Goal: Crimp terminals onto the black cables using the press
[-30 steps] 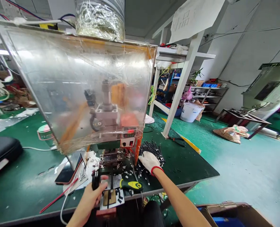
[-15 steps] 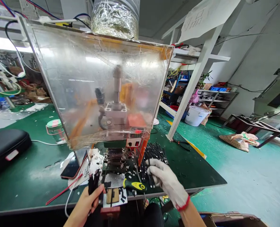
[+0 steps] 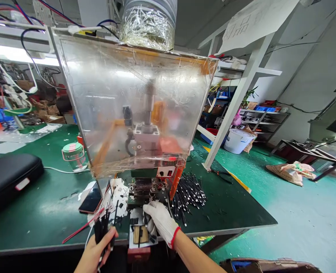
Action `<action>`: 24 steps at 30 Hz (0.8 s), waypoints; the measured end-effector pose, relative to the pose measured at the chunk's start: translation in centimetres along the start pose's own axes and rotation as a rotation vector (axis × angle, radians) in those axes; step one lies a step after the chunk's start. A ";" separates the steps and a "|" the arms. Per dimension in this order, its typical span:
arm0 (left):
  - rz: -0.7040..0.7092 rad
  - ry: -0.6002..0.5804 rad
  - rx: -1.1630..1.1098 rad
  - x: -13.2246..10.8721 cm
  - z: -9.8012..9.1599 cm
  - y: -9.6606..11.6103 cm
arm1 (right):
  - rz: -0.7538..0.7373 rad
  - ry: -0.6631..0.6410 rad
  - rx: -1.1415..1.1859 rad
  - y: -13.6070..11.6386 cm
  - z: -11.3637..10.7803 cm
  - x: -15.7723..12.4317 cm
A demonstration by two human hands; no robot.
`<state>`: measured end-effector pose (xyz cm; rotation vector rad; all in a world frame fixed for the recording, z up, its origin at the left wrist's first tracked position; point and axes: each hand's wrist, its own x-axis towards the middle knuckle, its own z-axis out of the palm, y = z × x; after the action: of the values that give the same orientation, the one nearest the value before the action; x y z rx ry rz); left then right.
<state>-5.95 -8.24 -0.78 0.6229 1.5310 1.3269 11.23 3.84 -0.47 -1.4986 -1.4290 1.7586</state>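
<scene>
My left hand [image 3: 102,244], bare, is closed around a bundle of thin black strips [image 3: 102,226] at the table's front edge. The strips stand roughly upright out of the fist. My right hand [image 3: 160,220], in a white glove with a red cuff, is at the front of a small press [image 3: 145,185]. Its fingers are pinched on a dark piece that looks like one black strip [image 3: 145,219], mostly hidden by the glove. Below the fingertips is a tan block [image 3: 141,234] with a dark strip across it, on a white plate littered with black scraps.
A clear guard panel [image 3: 139,102] hangs before the press. To its right lies a heap of black strips [image 3: 189,195] with pale ends. On the left are a phone [image 3: 90,199], a red stick [image 3: 78,230], a lidded jar [image 3: 74,156] and a black case [image 3: 13,172].
My right hand has moved left from the strip heap to the front of the press. The yellow-and-black handle that lay there is now hidden. My left hand still grips the bundle.
</scene>
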 end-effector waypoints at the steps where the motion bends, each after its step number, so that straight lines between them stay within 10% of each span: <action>1: 0.006 0.006 0.005 0.0 -0.1 0.0 | -0.002 0.002 0.010 0.1 0.1 0.2; 24: 0.038 -0.162 0.154 -0.1 0.6 0.7 | -0.068 -0.081 -0.080 -2.9 -1.2 -2.3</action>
<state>-5.53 -7.87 -0.05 0.8400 1.5040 1.1639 12.21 3.53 3.29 -1.4144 -1.5886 1.7583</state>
